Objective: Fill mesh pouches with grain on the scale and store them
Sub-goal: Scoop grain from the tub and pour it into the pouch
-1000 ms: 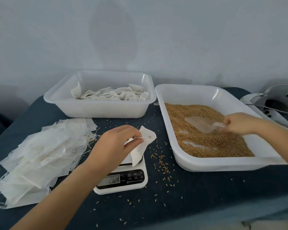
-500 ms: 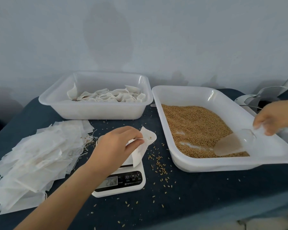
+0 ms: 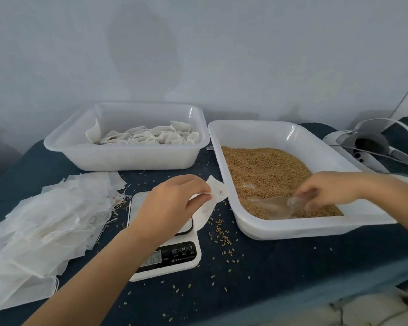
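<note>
Dark blue surface [image 3: 280, 274] with white digital scale [image 3: 174, 257].
Left hand [image 3: 172, 208] fingers pinch white mesh pouch [image 3: 213, 196]; right hand [image 3: 327, 191] fingers grip clear plastic scoop [image 3: 276, 205] in brown grain [image 3: 264, 170].

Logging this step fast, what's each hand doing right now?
Left hand: pinching a mesh pouch over the scale.
Right hand: gripping a clear scoop in the grain.
</note>
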The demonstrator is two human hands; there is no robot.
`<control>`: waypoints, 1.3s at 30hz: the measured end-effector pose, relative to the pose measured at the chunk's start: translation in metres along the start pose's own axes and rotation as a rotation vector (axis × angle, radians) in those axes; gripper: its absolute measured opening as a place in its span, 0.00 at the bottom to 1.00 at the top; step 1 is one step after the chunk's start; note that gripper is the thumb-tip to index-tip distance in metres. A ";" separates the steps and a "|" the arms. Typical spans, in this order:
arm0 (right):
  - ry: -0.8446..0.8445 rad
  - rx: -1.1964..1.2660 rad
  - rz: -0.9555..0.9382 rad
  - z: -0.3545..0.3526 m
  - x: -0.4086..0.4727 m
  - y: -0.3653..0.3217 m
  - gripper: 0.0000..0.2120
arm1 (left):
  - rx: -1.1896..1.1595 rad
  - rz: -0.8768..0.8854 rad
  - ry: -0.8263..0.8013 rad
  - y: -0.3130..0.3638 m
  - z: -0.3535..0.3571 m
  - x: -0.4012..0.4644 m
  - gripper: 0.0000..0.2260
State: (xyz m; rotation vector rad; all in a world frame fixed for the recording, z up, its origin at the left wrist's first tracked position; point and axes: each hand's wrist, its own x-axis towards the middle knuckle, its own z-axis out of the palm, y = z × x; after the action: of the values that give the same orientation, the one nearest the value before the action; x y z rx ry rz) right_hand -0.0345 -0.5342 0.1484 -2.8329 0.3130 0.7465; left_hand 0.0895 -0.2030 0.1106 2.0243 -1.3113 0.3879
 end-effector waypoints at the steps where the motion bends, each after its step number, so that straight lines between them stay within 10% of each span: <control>1: 0.007 0.017 -0.005 0.002 -0.001 0.001 0.14 | 0.005 0.003 -0.002 0.000 0.001 0.001 0.02; 39: 0.267 0.325 -0.233 -0.060 -0.035 -0.028 0.18 | 0.025 -0.018 -0.052 -0.006 -0.013 0.020 0.03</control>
State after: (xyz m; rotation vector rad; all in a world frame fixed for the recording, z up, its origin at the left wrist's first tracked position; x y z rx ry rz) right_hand -0.0291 -0.5170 0.2209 -2.5931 0.1236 0.2442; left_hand 0.1053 -0.2064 0.1297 2.0785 -1.3240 0.3476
